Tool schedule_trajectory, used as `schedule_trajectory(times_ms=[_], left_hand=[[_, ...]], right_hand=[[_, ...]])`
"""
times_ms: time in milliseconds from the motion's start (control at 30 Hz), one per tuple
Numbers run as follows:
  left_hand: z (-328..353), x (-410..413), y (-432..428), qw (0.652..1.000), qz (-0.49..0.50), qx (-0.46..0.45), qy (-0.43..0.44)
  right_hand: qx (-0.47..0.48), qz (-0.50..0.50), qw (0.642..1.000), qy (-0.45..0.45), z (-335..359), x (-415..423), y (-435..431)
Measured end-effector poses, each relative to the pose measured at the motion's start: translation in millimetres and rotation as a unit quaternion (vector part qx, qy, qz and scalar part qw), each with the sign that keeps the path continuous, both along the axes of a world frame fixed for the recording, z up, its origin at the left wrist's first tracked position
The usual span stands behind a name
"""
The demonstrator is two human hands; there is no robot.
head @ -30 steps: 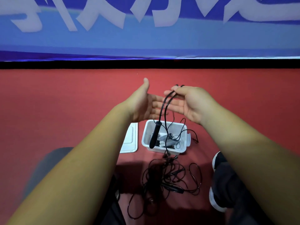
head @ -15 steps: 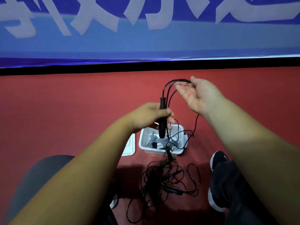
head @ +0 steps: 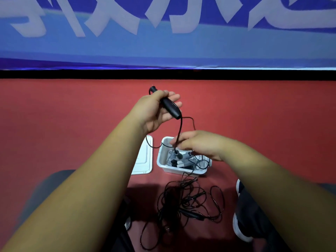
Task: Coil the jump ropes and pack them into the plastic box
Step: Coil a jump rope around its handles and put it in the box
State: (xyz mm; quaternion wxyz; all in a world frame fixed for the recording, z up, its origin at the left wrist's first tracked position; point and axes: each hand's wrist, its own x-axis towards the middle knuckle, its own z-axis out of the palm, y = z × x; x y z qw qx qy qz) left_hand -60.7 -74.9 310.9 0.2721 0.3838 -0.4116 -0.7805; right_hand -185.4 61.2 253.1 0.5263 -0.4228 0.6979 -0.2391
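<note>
Plastic box (head: pixel 163 161) at frame centre, lid (head: pixel 144 160) left of it, tangled ropes (head: pixel 189 202) below on the floor (head: pixel 72 115)
</note>
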Motion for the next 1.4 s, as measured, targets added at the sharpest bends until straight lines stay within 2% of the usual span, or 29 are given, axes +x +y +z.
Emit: schedule_trajectory(times_ms=[167,367,567,733,967,1233,1400], left_hand=[[-1,10,-13,0.999,-0.008,0.009,-0.034],[-11,21,-12,0.968,-0.124,-0.082,-0.202],[-24,26,1,0.930,-0.267,-0.072,-0.242],[-32,24,13,0.909,-0.352,-0.070,-0.213],[-36,17,21,0.913,-0.363,-0.055,-0.176],[-34,9,22,0.939,-0.301,-0.046,-0.158],[-31,7,25,0.952,-0.264,-0.029,-0.150]], right_hand=[[-0.024,-0.007,1.000,-0.009,3,1,-2],[-0.038,-0.109,0.991,-0.073,20,-12,-7],[-0.053,-0.242,0.956,-0.155,35,-29,-14],[-0.057,-0.310,0.927,-0.203,34,-43,-14],[-0.046,-0.357,0.903,-0.234,28,-42,-17],[0.018,-0.259,0.952,-0.165,14,-34,-20],[-0.029,-0.230,0.949,-0.212,5,-18,-21]])
